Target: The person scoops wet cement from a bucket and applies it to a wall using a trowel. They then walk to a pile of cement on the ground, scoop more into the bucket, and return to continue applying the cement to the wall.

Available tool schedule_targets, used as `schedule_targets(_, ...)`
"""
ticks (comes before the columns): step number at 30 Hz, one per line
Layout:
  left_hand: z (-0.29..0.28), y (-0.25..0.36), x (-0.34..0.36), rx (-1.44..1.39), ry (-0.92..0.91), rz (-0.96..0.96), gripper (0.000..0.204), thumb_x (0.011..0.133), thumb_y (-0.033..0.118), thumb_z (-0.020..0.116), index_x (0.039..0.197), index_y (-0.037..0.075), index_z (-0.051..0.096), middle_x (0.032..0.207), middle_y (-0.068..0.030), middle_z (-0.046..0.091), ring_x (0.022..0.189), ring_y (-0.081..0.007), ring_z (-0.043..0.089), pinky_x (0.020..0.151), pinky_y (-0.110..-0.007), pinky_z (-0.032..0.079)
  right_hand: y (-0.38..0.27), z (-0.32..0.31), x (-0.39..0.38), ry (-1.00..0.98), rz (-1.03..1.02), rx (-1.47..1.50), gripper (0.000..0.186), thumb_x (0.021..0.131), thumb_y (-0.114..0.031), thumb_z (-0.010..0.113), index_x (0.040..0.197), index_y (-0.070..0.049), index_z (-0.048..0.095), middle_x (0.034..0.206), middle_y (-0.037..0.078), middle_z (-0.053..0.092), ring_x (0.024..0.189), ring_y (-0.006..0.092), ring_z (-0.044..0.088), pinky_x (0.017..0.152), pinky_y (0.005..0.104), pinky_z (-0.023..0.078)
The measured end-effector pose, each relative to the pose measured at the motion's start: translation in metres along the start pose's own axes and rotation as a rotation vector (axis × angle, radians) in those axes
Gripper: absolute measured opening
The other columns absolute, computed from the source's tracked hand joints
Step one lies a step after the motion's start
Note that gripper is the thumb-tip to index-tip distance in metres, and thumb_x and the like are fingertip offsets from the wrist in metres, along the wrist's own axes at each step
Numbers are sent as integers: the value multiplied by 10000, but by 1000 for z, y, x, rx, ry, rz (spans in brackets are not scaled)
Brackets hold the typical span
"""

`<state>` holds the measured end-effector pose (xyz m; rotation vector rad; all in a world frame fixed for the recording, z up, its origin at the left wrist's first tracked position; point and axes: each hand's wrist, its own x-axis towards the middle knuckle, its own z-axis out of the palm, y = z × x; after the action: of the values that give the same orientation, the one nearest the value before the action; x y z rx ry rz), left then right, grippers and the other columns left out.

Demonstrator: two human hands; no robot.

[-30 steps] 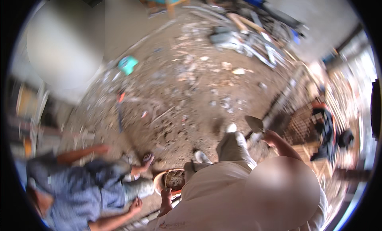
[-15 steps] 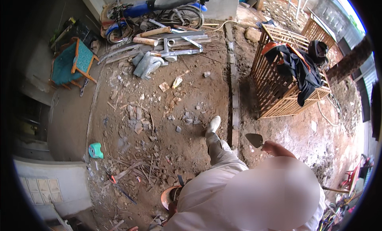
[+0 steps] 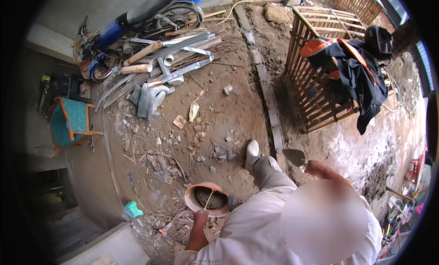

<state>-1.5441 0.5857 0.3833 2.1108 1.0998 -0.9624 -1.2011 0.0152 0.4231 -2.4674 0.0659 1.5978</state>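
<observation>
My left hand (image 3: 200, 218) is closed round the thin handle of an orange bucket (image 3: 190, 200), left of my body. Dark grey, wet-looking mortar (image 3: 215, 198) lies inside the bucket, whose mouth faces up toward me. In my right hand (image 3: 313, 167) is a pointed trowel (image 3: 294, 156), gripped by its handle. Its grey blade points left, over the edge of a narrow concrete strip (image 3: 270, 105). One light-coloured boot (image 3: 252, 154) is planted on the dirt just left of that strip.
Slatted wooden crate (image 3: 315, 96) at the right, with a dark jacket (image 3: 356, 77) draped over it. Pipes and boards (image 3: 169, 55) are piled before a motorcycle (image 3: 132, 23). A teal chair (image 3: 73, 121) stands at left; rubble (image 3: 160, 162) and a green container (image 3: 133, 209) lie nearby.
The bucket and my left hand have come further into view, up from the lower edge. My right hand still holds the trowel. The whole view has turned and shifted.
</observation>
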Motion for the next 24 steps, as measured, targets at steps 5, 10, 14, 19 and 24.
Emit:
schedule_targets(5, -115, 105, 39, -18, 152, 94, 285, 814, 272, 630, 891, 1, 675, 817, -222, 665, 757, -360, 640, 713, -450, 488, -21, -77, 24, 43, -12, 9, 374, 861, -333, 643, 1071, -24, 666, 1039, 216, 688, 1007, 363, 660, 858, 455, 527)
schedule_targets(10, -221, 196, 106, -13, 253, 234, 268, 832, 252, 648, 911, -2, 678, 780, -197, 660, 710, -321, 623, 694, -435, 487, -66, -149, 24, 294, -63, 148, 426, 855, -330, 655, 1150, -28, 603, 1106, 238, 659, 1064, 397, 624, 895, 471, 500)
schedule_targets(14, -281, 280, 188, 16, 276, 437, 266, 835, 234, 657, 854, -32, 660, 750, -161, 659, 686, -249, 604, 696, -420, 490, -75, -157, 8, 457, -2, 441, 432, 836, -314, 681, 1137, -21, 581, 1089, 255, 650, 1061, 422, 609, 892, 473, 492)
schedule_targets(19, -326, 410, 261, 139, 34, 355, 272, 818, 249, 650, 918, -2, 674, 836, -200, 683, 801, -349, 657, 771, -434, 504, -63, -94, -18, 464, 279, 699, 523, 794, -248, 713, 1237, -15, 561, 1137, 255, 648, 1086, 403, 612, 920, 453, 483)
schedule_targets(24, -332, 527, 301, 532, -20, 511, 315, 820, 325, 614, 923, 34, 676, 917, -235, 673, 895, -404, 646, 798, -465, 499, -79, 58, -51, 507, 790, 905, 514, 803, -185, 698, 1281, -46, 573, 1052, 218, 687, 953, 347, 668, 836, 429, 522)
